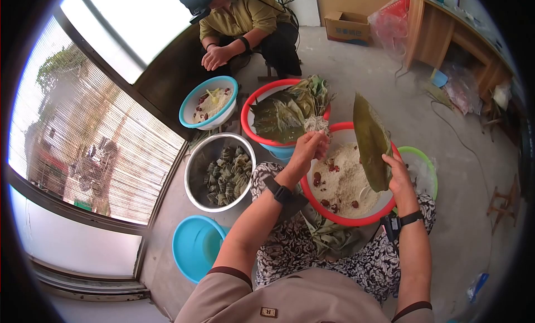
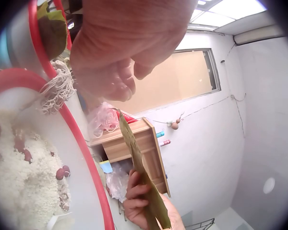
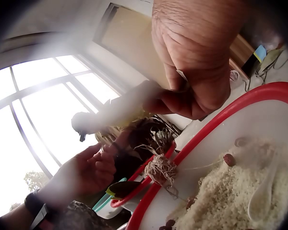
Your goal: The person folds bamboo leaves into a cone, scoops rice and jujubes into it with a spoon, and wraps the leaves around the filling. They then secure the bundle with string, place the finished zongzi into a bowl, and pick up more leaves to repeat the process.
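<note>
In the head view my right hand (image 1: 397,175) pinches the lower part of broad green leaves (image 1: 370,142) that stand upright over the right side of a red-rimmed basin (image 1: 307,196). White rice (image 1: 346,175) with dark red dates (image 1: 317,176) fills this basin, and a white spoon (image 3: 261,199) lies in the rice. My left hand (image 1: 310,150) hovers at the basin's far left rim with curled fingers; nothing shows between them. Close beyond it, a bundle of pale string (image 1: 316,124) hangs over the rims. The right wrist view shows a gap between that hand and the string.
Another red-rimmed basin (image 1: 245,120) holds leaves. Leaf-wrapped dumplings (image 1: 228,175) fill a steel bowl (image 1: 189,189). Leftwards stand a blue-rimmed rice bowl (image 1: 184,114) and a blue tub (image 1: 184,248). Leaves (image 1: 331,234) lie across my lap. A person (image 1: 245,22) sits opposite.
</note>
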`<state>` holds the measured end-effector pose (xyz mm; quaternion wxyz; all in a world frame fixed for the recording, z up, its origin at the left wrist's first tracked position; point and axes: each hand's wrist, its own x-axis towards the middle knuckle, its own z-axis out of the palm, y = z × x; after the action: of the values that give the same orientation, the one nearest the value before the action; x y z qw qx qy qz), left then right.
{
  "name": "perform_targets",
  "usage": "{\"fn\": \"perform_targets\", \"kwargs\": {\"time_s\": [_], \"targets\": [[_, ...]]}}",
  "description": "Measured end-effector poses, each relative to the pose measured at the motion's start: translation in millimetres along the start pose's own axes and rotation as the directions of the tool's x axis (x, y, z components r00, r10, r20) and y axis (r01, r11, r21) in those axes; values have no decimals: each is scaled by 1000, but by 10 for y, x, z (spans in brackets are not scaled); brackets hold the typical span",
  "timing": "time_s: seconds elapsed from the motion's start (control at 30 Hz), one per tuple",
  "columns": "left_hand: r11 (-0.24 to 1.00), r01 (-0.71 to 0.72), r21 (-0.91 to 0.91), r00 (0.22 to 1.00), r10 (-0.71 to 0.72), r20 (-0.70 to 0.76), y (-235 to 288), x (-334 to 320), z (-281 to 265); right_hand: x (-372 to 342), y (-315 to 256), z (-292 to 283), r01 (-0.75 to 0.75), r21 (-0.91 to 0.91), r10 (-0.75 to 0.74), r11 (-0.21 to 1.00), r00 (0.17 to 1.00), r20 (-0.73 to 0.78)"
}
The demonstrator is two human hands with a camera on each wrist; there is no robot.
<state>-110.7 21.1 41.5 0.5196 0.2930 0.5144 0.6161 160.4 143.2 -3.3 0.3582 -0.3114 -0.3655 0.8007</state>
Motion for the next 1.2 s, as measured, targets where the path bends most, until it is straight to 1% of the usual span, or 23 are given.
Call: {"fn": "perform_targets", "kwargs": {"time_s": [0.13, 0.2, 0.43, 0.53, 0.63, 0.7, 0.8, 0.9, 1.0, 1.2], "targets": [[1000, -3, 8, 1000, 3, 1, 4, 4, -6, 29, 20, -18, 8, -6, -8, 1000, 1000, -3], [1000, -1, 6, 1000, 1, 3, -7, 7, -11, 39, 20, -30, -9, 7, 9, 1000, 1000, 20], [999, -23, 24, 1000, 23, -7, -16, 10, -10, 35, 17, -10, -3, 6, 3, 1000, 1000, 8], [999, -25, 23, 1000, 25, -7, -10, 1, -3, -12, -24, 40, -32, 37, 31, 999, 999, 9], [999, -23, 22, 1000, 24, -7, -1, -11, 7, -29, -30, 57, -26, 28, 26, 999, 1000, 7], [1000, -22, 22, 1000, 22, -7, 0, -12, 8, -32, -33, 66, 4, -4, -4, 1000, 1000, -26], [1000, -20, 17, 1000, 20, -7, -6, -6, 2, -73, -64, 124, -5, 6, 6, 1000, 998, -62], [1000, -25, 14, 1000, 25, -7, -6, -5, 4, -48, -37, 80, 7, 14, -6, 1000, 999, -37], [999, -23, 28, 1000, 23, -14, -8, -6, 4, -52, -46, 85, -11, 9, 11, 1000, 999, -41], [1000, -22, 16, 1000, 22, -7, 6, -14, 6, -94, -79, 156, 2, 0, -2, 1000, 999, -48]]}}
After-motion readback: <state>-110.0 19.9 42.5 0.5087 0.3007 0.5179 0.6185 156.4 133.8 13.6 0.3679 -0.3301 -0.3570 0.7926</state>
